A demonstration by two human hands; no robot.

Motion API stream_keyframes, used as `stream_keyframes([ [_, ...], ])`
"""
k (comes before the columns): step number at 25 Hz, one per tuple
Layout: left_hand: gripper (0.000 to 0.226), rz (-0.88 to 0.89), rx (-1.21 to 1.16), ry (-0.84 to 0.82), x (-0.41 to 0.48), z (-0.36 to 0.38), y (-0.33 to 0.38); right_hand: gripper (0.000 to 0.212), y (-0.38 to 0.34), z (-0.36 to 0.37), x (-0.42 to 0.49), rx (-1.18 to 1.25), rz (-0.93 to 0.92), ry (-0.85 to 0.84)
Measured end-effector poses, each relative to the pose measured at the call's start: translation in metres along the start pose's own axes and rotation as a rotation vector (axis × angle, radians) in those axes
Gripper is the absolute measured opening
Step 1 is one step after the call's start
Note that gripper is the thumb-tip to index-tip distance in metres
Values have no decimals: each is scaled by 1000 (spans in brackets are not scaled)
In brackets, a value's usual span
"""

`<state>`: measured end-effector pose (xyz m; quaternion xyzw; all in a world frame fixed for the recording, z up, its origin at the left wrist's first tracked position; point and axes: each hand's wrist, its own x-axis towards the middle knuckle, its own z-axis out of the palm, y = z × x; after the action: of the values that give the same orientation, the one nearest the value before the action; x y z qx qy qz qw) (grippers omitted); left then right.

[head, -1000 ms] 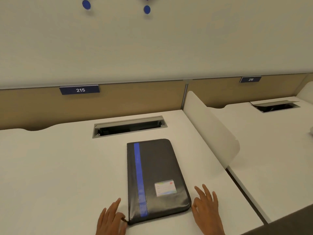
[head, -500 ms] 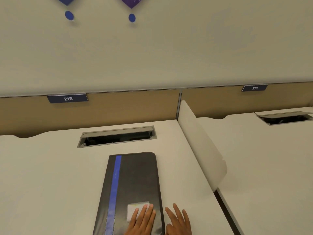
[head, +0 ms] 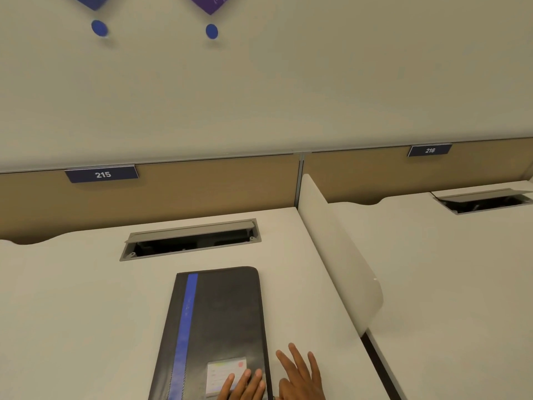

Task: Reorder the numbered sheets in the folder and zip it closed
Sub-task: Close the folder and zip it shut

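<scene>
A black zip folder with a blue stripe and a small white label lies flat and closed on the white desk. The fingers of my left hand lie straight on the folder's near right corner, partly over the label. My right hand rests flat on the desk just right of the folder's edge, fingers spread. No sheets are visible. The bottom edge of the frame cuts off both wrists and the folder's near end.
A grey cable tray opening sits in the desk behind the folder. A white rounded divider separates this desk from the neighbouring one. A tan back panel carries tags 215 and 216.
My left hand moved from the folder's near left corner onto its near right corner. The view tilted up, so the folder now sits lower in the frame.
</scene>
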<state>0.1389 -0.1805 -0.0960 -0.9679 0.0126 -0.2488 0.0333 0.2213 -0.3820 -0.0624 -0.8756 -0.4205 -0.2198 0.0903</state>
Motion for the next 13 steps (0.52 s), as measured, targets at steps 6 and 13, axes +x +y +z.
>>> stream_keyframes([
  [6, 22, 134, 244, 233, -17, 11, 14, 39, 13, 6, 31, -42, 28, -222],
  [13, 69, 86, 70, -97, -26, -18, 25, 37, 22, 10, 66, -19, 58, -272],
])
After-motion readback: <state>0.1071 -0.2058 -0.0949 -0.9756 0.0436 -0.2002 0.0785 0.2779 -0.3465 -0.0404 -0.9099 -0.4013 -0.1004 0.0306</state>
